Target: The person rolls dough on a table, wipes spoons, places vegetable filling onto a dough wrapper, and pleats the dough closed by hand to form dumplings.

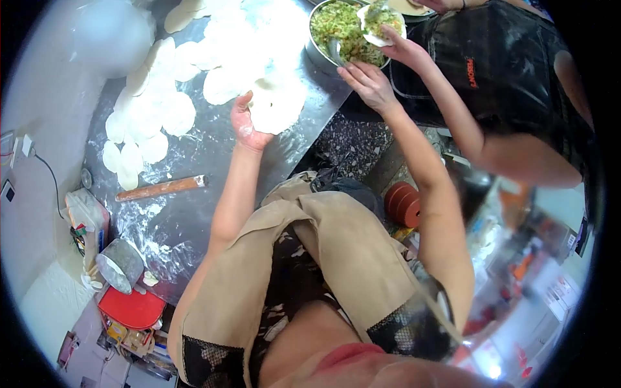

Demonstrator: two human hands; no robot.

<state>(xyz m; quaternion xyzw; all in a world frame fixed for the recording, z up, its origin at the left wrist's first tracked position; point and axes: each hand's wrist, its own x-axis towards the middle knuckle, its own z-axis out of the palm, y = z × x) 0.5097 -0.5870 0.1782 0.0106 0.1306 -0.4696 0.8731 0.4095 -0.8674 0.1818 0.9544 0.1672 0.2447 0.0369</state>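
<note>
My left hand [249, 126] is at the front of the metal table, its thumb and fingers around a round dough wrapper [278, 111] that lies across the palm. The wrapper is floury white and partly washed out by glare. At the steel pot [315, 53], my right hand [370, 87] is closed on a metal spoon [335, 53], whose bowl rests in the chopped green filling [336, 26]. Just beside it, a co-worker's hand [402, 48] holds another wrapper [396, 35] with filling heaped on it.
Many dough rounds [152, 103] overlap on the floured metal table [174, 216]. A wooden rolling pin [162, 187] lies near them. A metal container [120, 265] stands at the left edge above a red stool [132, 307]. Another hand [443, 5] shows at the top.
</note>
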